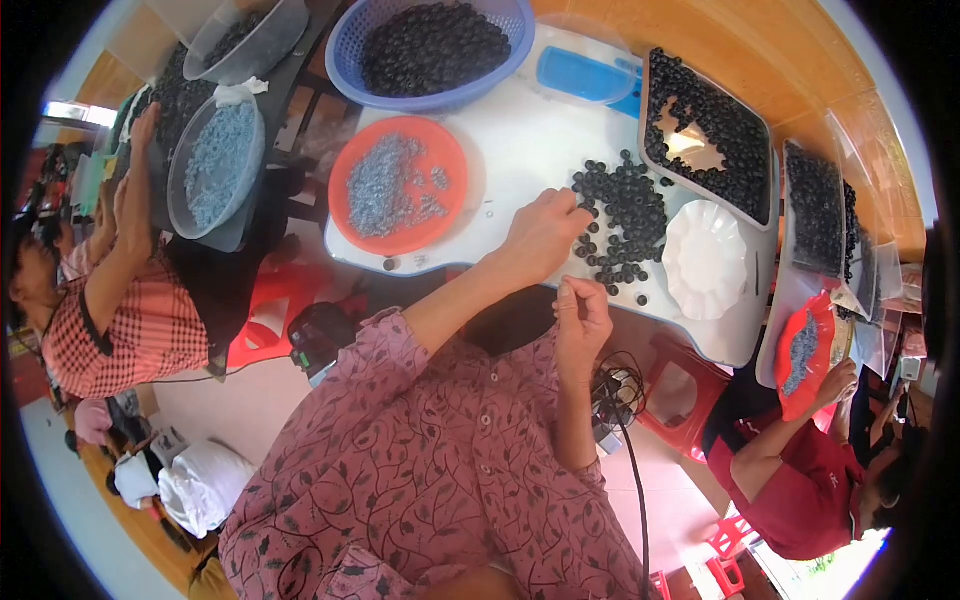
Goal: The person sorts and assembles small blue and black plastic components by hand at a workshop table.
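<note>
Nearest the camera in the head view, the person's pink leaf-print shirt rises toward a white table, on which lies a loose pile of small black cylindrical pieces. At the pile's left edge the left hand reaches in, fingers curled and thumb drawn close; whether a piece sits between the fingertips cannot be told. Nearer the body than the pile, the right hand is raised with thumb and forefinger pinched together, though anything between them is too small to make out. Picking here would probably go best from the pile's thin outer fringe, with a light pinch on one piece's sides so that its neighbours do not roll. Just right of the pile sits a white scalloped dish. Well left of the pile, an orange-red plate holds small blue-grey pieces. Beyond the pile, to the left, a blue-violet basket is heaped with black pieces; beyond it, to the right, a rectangular tray holds more.
</note>
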A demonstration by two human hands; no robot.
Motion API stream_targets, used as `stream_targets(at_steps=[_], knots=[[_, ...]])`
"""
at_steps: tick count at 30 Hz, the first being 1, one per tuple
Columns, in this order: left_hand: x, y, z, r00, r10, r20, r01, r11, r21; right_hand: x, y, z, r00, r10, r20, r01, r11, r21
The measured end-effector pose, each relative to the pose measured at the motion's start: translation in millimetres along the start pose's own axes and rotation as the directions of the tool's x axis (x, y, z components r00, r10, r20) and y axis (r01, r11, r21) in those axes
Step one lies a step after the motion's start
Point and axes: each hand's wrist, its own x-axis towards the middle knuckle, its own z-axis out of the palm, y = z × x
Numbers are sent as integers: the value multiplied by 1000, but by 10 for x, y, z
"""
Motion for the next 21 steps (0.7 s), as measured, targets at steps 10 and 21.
stream_targets(at_steps=[10, 21], knots=[[-11, -3, 31, 994, 8, 106, -10, 1000, 26, 3, -34, 56, 995, 46, 90, -52, 997, 56], [-346, -77, -269, 846, -261, 466, 496, 61, -866, 50, -51, 65, 999, 15, 31, -16, 1000, 23]])
